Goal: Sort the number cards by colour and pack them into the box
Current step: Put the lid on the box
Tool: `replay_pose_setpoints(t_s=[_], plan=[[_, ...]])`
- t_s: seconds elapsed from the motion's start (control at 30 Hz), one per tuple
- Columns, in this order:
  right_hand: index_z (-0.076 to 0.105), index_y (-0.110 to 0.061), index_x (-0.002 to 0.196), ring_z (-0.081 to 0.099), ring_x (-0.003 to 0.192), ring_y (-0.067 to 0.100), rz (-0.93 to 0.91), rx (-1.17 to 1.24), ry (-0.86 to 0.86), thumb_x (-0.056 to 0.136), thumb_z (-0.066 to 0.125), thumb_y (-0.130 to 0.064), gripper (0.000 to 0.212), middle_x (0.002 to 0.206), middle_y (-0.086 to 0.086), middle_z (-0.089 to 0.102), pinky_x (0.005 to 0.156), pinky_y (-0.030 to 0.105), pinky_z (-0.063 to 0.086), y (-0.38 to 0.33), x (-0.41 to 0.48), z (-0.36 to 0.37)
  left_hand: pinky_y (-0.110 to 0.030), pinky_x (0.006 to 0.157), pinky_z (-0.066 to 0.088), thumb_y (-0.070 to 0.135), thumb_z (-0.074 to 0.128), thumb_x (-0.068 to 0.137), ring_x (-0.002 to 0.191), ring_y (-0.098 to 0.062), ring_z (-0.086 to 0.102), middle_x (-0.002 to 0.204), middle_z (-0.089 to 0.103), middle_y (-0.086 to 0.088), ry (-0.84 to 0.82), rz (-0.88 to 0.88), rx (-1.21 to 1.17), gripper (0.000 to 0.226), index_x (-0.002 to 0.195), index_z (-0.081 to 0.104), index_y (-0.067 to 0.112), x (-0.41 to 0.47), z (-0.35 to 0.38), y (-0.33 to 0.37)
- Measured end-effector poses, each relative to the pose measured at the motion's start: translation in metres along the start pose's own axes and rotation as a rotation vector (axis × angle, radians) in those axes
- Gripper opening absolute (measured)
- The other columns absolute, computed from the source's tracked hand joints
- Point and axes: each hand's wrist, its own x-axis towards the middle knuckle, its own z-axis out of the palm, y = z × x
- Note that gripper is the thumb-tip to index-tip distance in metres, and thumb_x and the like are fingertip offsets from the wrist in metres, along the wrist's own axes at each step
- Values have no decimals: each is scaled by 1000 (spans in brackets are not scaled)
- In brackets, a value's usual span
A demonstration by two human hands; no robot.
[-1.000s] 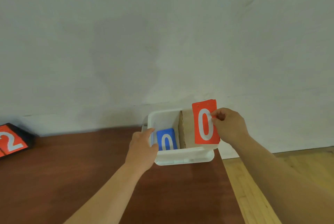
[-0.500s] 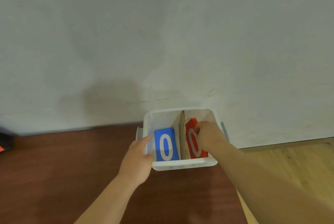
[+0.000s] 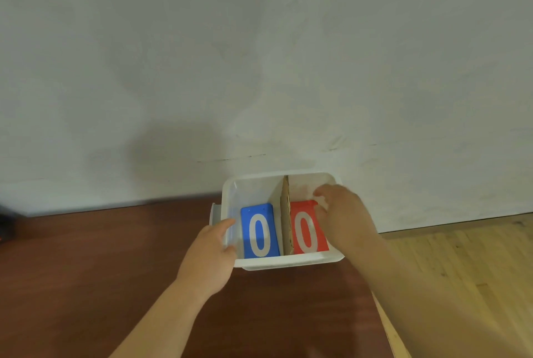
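A white plastic box [image 3: 288,262] stands at the table's far edge, split by an upright cardboard divider [image 3: 286,213]. A blue card [image 3: 260,231] with a white 0 lies in the left compartment. A red card [image 3: 305,232] with a white 0 lies flat in the right compartment. My left hand [image 3: 210,253] grips the box's left wall, thumb inside the rim. My right hand [image 3: 343,210] reaches into the right compartment, fingers curled on the red card's top right corner and hiding that corner.
The box sits on a dark brown table [image 3: 86,271] against a pale wall [image 3: 259,69]. The table's right edge runs near my right forearm, with light wooden floor [image 3: 461,271] beyond. A dark object [image 3: 4,222] shows at the far left edge.
My right hand carried the red card from above the box's right rim down into the right compartment, where it now lies flat. My left hand stayed on the box. The view shifted right.
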Motion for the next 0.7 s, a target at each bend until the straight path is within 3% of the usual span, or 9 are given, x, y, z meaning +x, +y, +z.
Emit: replay_pose_setpoints(t_s=[0.1,0.2,0.23,0.33,0.4,0.47,0.57,0.63,0.7], plan=[[53,-33,134,58,116,23,67,68,122,97,56,-34,37,135,-2,56,95,38,53,25,-7,-10,-26,84,46,21,49,98,110,-13,54,138,51,4,17,-7,31,53,146,43,42,7,-6,7],[44,-33,141,63,86,9,145,356,-33,100,53,-33,42,116,-9,64,74,26,56,32,-14,-14,-30,88,49,16,48,97,121,-19,55,147,50,2,19,-4,46,56,148,42,39,9,-11,17],[39,-33,145,63,86,9,144,383,-36,100,55,-33,48,117,-9,64,74,27,57,31,-19,-20,-31,91,50,15,50,97,124,-19,55,147,50,3,27,0,55,56,148,43,39,6,-14,19],[23,-35,154,61,119,25,137,398,-1,97,61,-37,69,144,-2,53,94,43,54,30,-42,-39,-28,88,51,18,58,94,124,-15,57,147,51,10,29,4,12,63,148,40,45,-18,-27,14],[15,-40,155,57,126,29,111,392,-27,94,63,-42,78,150,-2,47,97,45,52,35,-63,-47,-28,88,51,17,66,87,118,-8,60,139,57,16,-21,26,-73,78,147,33,53,-47,-38,5],[7,-45,154,57,127,27,86,391,-132,90,69,-39,89,147,-7,46,96,46,53,41,-90,-49,-34,88,55,15,71,82,105,-3,65,120,66,21,-89,23,-146,88,141,29,64,-78,-44,-8],[2,-54,150,56,120,17,94,415,-333,86,74,-27,100,132,-19,44,93,43,55,56,-127,-32,-38,74,62,15,72,84,91,-9,73,104,71,15,-205,-89,-222,88,135,27,72,-117,-36,-28],[3,-61,146,62,106,14,92,403,-468,81,73,-25,102,128,-18,56,87,37,59,70,-148,-10,-37,70,63,16,68,89,84,-10,74,98,72,12,-269,-157,-233,89,132,21,78,-138,-23,-37],[10,-65,144,67,105,16,81,444,-548,79,72,-27,98,119,-16,65,86,42,60,79,-162,10,-36,72,62,23,64,93,81,-5,73,97,72,18,-271,-139,-158,90,130,9,84,-150,-14,-44]])
